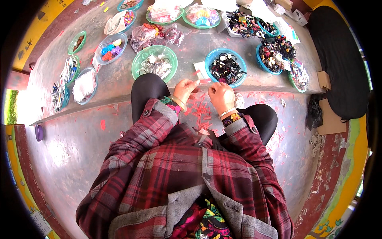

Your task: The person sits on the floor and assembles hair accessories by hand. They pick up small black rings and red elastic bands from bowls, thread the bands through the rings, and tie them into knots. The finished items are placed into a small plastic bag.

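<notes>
My left hand, with a bangle at the wrist, is closed in a pinch on a small red strip that sticks out toward the right. Close beside it, my right hand is curled, fingertips pressed together near the strip's end; what they hold is too small to make out. Many similar red strips lie scattered on the floor below, between my knees. Just beyond my hands stand a green bowl of small whitish pieces and a blue bowl of black loops, like hair ties.
More bowls crowd the raised concrete ledge: an oval tray of coloured pieces, a container of dark mixed items, bundles of sticks. Bags of reddish pieces lie behind. A purple cup stands left; a black cushion-like object is right.
</notes>
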Available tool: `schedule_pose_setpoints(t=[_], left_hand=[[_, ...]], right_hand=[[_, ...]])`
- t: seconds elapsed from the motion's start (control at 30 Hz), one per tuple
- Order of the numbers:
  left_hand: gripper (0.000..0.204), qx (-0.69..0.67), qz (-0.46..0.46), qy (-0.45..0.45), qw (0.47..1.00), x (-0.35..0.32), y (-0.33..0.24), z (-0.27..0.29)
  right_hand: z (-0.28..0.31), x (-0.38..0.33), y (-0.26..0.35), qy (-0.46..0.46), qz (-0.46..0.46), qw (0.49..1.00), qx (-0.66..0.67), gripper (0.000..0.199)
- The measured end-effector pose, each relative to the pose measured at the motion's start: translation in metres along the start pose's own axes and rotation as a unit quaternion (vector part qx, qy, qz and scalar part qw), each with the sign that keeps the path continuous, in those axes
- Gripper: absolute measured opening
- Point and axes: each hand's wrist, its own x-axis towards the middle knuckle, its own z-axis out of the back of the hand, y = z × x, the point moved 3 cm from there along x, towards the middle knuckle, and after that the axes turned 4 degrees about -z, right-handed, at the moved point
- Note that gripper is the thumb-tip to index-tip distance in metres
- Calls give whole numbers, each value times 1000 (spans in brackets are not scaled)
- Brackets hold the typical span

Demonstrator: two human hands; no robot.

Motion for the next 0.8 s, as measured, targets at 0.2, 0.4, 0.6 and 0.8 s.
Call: schedule_pose_setpoints(t=[0.2, 0.4, 0.6, 0.8], left_hand=[[19, -21, 10, 59, 998, -5, 0, -13], [15, 13, -18, 46, 999, 6, 7, 1], [14, -66, -31, 163, 984, -1, -7, -7], [15, -60, 3, 109, 992, 3, 0, -2]], right_hand=[[-6, -7, 25, -8, 168, 981, -97, 14], [3, 0, 16, 49, 17, 986, 158, 23], [-12, -1, -23, 260, -294, 730, 560, 24], [-12, -5, -23, 283, -274, 757, 522, 15]])
